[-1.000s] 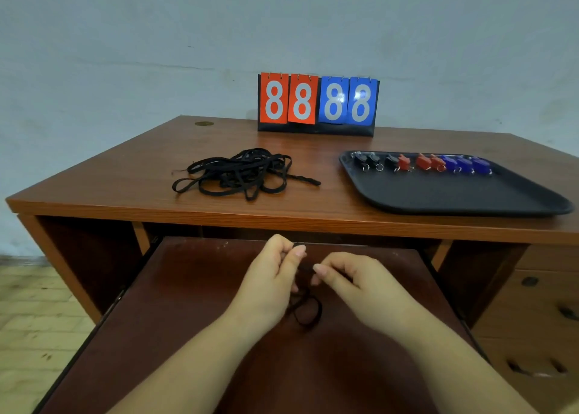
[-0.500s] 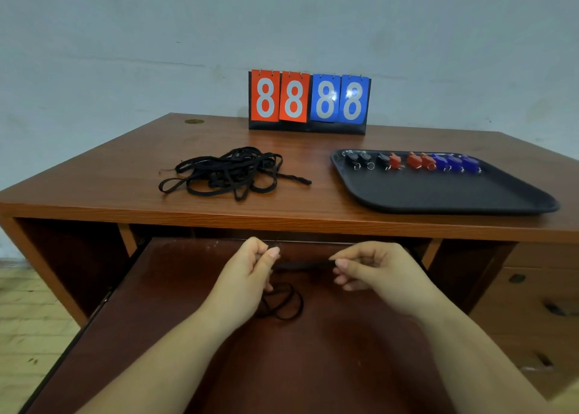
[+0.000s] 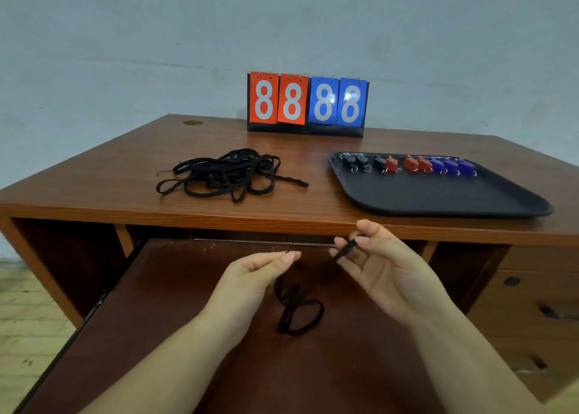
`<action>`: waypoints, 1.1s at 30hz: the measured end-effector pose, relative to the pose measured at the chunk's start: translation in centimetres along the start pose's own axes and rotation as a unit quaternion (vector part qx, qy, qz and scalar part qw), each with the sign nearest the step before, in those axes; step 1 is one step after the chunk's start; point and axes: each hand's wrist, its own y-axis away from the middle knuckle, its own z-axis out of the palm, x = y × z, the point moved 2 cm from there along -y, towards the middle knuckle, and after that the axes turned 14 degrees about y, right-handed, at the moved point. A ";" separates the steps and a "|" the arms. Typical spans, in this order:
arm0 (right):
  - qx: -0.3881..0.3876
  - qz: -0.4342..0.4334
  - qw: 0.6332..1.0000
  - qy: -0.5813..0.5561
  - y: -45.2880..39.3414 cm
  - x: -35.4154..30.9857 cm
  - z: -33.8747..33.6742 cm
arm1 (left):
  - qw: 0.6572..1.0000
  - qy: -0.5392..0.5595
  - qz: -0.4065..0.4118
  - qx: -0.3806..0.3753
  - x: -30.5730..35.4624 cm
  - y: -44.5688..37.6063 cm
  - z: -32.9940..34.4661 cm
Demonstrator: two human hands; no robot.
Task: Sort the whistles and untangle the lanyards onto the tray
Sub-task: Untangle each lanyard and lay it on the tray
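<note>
Both hands hover over the pull-out shelf [image 3: 175,335] under the table [image 3: 103,175]. The right hand [image 3: 380,266] has its grip pinched on one end of a black lanyard [image 3: 297,311]; the left hand [image 3: 255,275] pinches the lanyard too, its loops dangling below between the two. Beyond the left grip lies the tangled lanyard pile [image 3: 225,174]; beyond the right, the tray [image 3: 438,197] holds the sorted whistles [image 3: 410,164].
</note>
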 end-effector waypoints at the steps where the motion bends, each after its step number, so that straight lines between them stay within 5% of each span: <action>1: -0.004 0.002 1.000 -0.004 0.1 0.1 0.2 | 1.000 0.023 -0.012 0.003 0.0 0.0 0.1; 11: 0.077 -0.076 0.950 0.292 0.7 2.3 1.9 | 0.993 0.103 -0.057 -0.015 -0.1 0.7 0.7; 33: 0.019 -0.034 0.960 0.276 1.0 2.6 2.2 | 0.991 0.106 -0.030 -0.070 0.3 1.3 1.1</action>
